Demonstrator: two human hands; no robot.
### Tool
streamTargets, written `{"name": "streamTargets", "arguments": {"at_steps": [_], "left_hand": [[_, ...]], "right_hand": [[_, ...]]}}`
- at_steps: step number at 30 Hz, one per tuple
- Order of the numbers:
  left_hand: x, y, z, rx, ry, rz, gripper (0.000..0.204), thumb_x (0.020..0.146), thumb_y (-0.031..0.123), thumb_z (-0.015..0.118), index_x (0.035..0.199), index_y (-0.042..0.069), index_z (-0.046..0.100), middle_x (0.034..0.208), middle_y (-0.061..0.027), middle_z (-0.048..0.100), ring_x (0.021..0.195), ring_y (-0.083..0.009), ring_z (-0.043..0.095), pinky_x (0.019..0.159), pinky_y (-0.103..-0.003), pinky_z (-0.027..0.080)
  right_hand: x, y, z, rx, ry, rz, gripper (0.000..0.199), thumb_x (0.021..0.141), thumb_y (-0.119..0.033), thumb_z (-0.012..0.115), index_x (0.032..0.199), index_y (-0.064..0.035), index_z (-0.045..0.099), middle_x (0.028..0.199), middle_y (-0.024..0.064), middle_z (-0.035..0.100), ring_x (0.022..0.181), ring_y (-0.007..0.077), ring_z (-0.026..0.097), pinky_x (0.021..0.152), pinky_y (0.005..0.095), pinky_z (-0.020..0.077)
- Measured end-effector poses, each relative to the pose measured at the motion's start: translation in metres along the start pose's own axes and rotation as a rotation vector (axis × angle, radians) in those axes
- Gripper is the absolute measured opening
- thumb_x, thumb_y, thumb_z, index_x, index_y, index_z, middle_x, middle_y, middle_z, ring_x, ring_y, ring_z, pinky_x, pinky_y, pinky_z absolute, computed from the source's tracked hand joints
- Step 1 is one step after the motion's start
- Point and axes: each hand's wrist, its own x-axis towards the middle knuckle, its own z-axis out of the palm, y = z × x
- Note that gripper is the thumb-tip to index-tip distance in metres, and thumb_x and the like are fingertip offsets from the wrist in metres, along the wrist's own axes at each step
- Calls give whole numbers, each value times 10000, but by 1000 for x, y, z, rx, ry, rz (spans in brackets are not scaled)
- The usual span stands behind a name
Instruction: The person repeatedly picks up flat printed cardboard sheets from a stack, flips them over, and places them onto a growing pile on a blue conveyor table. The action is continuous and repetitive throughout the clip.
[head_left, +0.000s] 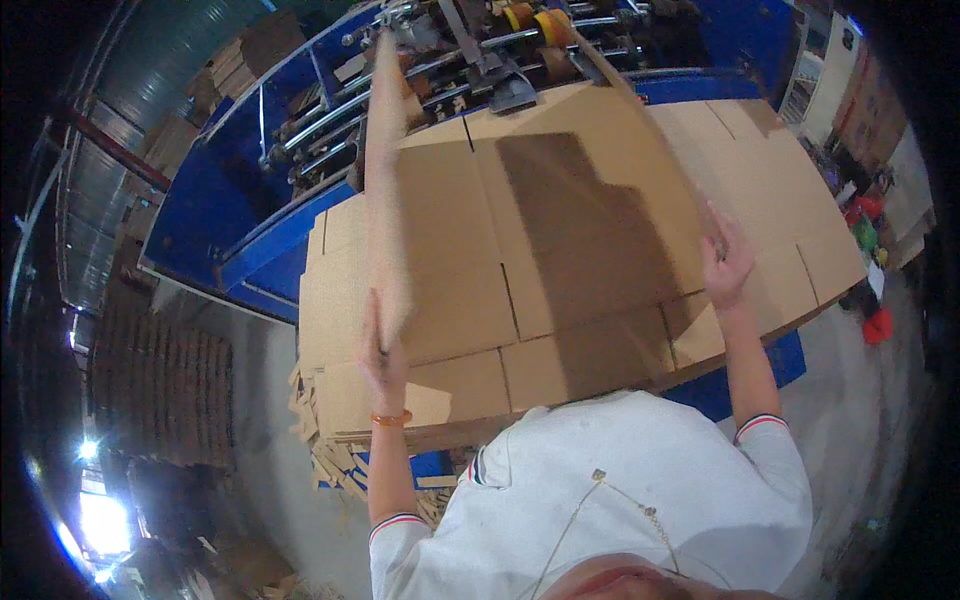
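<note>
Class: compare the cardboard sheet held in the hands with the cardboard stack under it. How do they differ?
The sheet is lifted and tilted; the stack lies flat. The sheet is a single piece gripped at both edges by the left hand and right hand; the stack is many layers, untouched. Both are brown slotted cardboard.

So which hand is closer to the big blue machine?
The left. The left hand grips the raised cardboard sheet's left edge, closer to the blue machine's frame. The right hand holds the sheet's right edge, over the cardboard stack, farther away.
</note>
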Motion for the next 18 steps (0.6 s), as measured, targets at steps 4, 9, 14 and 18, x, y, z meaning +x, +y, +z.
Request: {"name": "streamTargets", "arguments": {"at_steps": [4,9,14,18], "left_hand": [[-24,-2,41,263,-405,278,661,709,-120,537,1330,102,554,1401,-151,496,1341,-352,410,1111,-510,294],[-37,-7,62,354,-597,315,707,682,-135,541,1336,132,551,1428,-134,468,1338,-399,387,1115,-533,274],[-15,-21,68,358,-580,318,749,660,-138,543,1355,141,530,1454,-134,433,1346,-394,375,1122,-537,268],[12,-36,88,353,-544,319,766,647,-149,543,1356,142,529,1451,-132,437,1356,-388,364,1122,-547,264]], "right_hand": [[-14,-23,24,-81,-305,-163,528,721,-79,654,1244,-28,595,1228,135,629,1095,323,613,959,420,480],[-63,-26,54,-150,-691,-329,581,674,-170,697,1241,-94,596,1265,113,605,1132,299,585,973,407,479],[-52,-22,74,-157,-770,-283,676,629,-239,739,1274,-141,563,1325,78,558,1143,275,560,951,390,494],[-49,-5,107,-208,-684,-313,696,612,-198,739,1281,-159,552,1334,65,551,1134,276,563,919,379,514]]}}
